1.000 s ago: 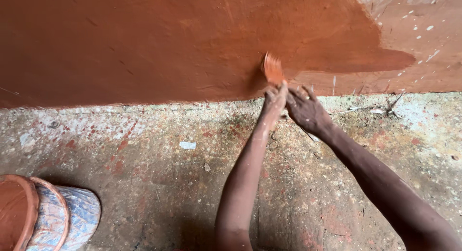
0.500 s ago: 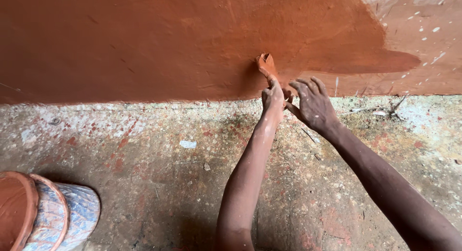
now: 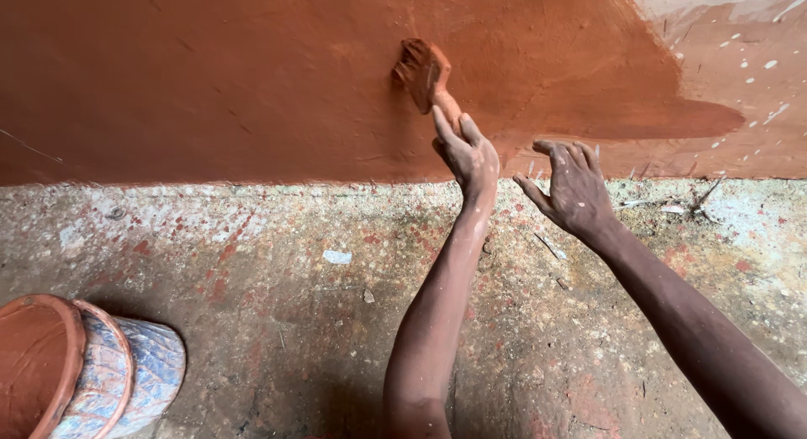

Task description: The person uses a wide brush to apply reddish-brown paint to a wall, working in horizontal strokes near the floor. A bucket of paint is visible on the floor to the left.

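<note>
My left hand grips the handle of a paint-soaked brush, whose bristles press against the wall in the wet red-brown paint. My right hand hovers to the right of it, just in front of the wall's base, with fingers spread and nothing in it. The two hands are apart. At the right, the wet paint ends in an uneven edge against paler, white-speckled wall.
A bucket with a blue-white patterned side stands at the lower left, filled with red-brown paint. The rough concrete floor is stained with paint spots and bears small debris and twigs by the wall at the right.
The brush has travelled left and upward along the wall with my left hand. My right hand has separated from the left and now hangs open to its right.
</note>
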